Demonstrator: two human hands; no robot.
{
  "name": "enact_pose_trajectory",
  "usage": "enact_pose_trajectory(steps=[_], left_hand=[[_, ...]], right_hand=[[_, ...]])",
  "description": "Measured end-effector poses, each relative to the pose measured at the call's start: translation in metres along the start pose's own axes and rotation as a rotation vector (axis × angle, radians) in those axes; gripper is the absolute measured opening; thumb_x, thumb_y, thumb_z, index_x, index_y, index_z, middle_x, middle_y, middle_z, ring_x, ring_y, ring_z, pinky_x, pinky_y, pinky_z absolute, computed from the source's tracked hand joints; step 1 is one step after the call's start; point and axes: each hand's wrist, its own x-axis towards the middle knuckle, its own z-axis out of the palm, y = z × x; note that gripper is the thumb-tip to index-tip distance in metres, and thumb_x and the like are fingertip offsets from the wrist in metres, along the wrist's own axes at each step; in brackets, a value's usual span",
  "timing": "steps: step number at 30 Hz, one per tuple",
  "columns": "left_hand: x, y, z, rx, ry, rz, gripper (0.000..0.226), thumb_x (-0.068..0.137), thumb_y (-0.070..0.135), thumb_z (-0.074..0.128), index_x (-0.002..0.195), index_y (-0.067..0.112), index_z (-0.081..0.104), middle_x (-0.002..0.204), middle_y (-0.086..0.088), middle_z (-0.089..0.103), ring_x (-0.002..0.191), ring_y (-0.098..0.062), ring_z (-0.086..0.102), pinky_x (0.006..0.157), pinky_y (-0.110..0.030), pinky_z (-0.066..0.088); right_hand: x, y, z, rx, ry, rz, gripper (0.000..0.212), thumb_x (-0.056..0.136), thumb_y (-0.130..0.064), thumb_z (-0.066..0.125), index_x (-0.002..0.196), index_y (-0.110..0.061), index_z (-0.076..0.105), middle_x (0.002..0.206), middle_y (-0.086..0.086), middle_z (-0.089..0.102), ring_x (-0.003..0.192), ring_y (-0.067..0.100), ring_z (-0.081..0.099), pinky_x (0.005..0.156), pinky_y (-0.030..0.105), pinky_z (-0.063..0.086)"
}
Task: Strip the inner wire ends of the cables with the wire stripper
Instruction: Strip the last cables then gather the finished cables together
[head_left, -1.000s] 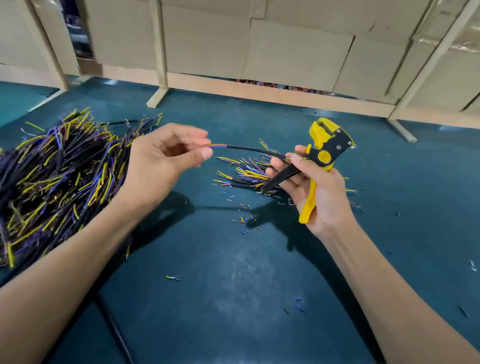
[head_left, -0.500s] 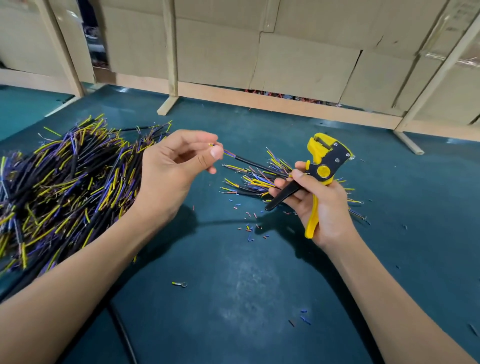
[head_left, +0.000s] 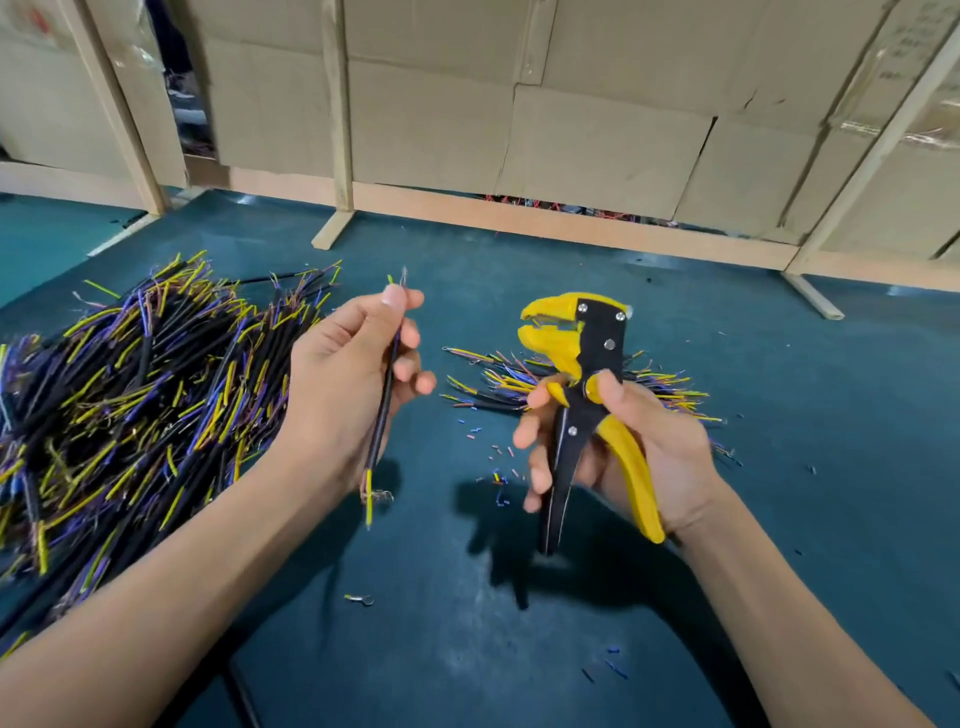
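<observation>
Left hand grip pinches cable upright; wire stripper beside, apart.

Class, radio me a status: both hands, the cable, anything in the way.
Left hand pinching one black cable, upright. Right hand gripping wire stripper, head up, apart from the cable. Nothing between them.

Your left hand pinches one black cable nearly upright, yellow and blue inner wires showing at both ends. Your right hand holds the yellow-and-black wire stripper upright, head up, apart from the cable. A big cable heap lies on the bench at left, a smaller pile behind the stripper.
</observation>
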Motion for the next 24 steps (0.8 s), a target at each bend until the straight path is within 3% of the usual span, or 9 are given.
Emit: enact_pose_trajectory(steps=[4,6,10,14,16,19,21,24], left_hand=[[-0.008,-0.004,0.005,0.074,-0.035,0.031,0.020,0.101,0.022,0.057,0.092,0.007,0.067,0.067,0.001,0.057,0.047,-0.010,0.039,0.039,-0.020,0.033],[-0.014,-0.008,0.009,0.137,-0.103,0.033,0.018,0.095,0.025,0.063,0.087,0.010,0.070,0.066,-0.001,0.059,0.044,-0.011,0.039,0.037,-0.018,0.031],[-0.025,-0.021,0.012,0.467,-0.249,0.072,0.018,0.096,0.021,0.065,0.080,0.014,0.068,0.059,0.001,0.064,0.040,-0.013,0.043,0.038,-0.022,0.036],[-0.025,-0.025,0.013,0.628,-0.309,0.113,0.019,0.099,0.016,0.061,0.080,0.014,0.066,0.067,-0.001,0.069,0.046,-0.014,0.049,0.046,-0.027,0.043],[-0.023,-0.022,0.011,0.671,-0.366,0.128,0.018,0.098,0.014,0.062,0.081,0.018,0.066,0.071,-0.001,0.071,0.049,-0.011,0.050,0.050,-0.023,0.043],[-0.024,-0.022,0.008,0.734,-0.451,0.134,0.016,0.099,0.011,0.061,0.088,0.021,0.067,0.079,0.002,0.072,0.059,-0.003,0.053,0.059,-0.012,0.040],[-0.025,-0.026,0.008,0.696,-0.446,0.115,0.013,0.100,0.009,0.058,0.098,0.019,0.067,0.082,0.003,0.073,0.064,-0.002,0.055,0.062,-0.013,0.041],[-0.024,-0.030,0.008,0.564,-0.355,0.079,0.019,0.102,0.013,0.055,0.115,0.025,0.060,0.083,-0.002,0.074,0.062,-0.010,0.052,0.058,-0.020,0.043]], right_hand=[[0.007,0.013,0.010,-0.090,0.245,-0.203,0.020,0.089,-0.020,0.071,0.101,-0.005,0.070,0.095,0.024,0.070,0.068,0.037,0.067,0.066,0.053,0.057],[0.011,0.019,0.013,-0.100,0.337,-0.254,0.016,0.088,-0.014,0.071,0.101,-0.005,0.068,0.095,0.024,0.071,0.069,0.036,0.068,0.067,0.051,0.058],[0.015,0.019,0.016,-0.177,0.460,-0.288,0.034,0.080,-0.014,0.080,0.107,-0.003,0.063,0.094,0.022,0.074,0.071,0.037,0.071,0.068,0.048,0.059],[0.017,0.018,0.018,-0.262,0.534,-0.287,0.031,0.077,-0.010,0.079,0.106,-0.009,0.067,0.090,0.018,0.075,0.070,0.036,0.071,0.077,0.055,0.060],[0.017,0.019,0.018,-0.250,0.578,-0.266,0.033,0.076,-0.013,0.081,0.107,-0.010,0.069,0.091,0.016,0.076,0.075,0.034,0.073,0.083,0.059,0.059],[0.016,0.018,0.014,-0.228,0.580,-0.248,0.037,0.074,-0.011,0.082,0.109,-0.008,0.068,0.092,0.017,0.076,0.076,0.033,0.074,0.075,0.052,0.062],[0.015,0.017,0.011,-0.248,0.592,-0.241,0.038,0.074,-0.010,0.081,0.110,-0.008,0.067,0.094,0.020,0.076,0.078,0.038,0.074,0.074,0.051,0.062],[0.015,0.017,0.008,-0.274,0.614,-0.242,0.039,0.076,-0.012,0.081,0.111,-0.008,0.066,0.096,0.021,0.076,0.082,0.044,0.073,0.081,0.064,0.058]])
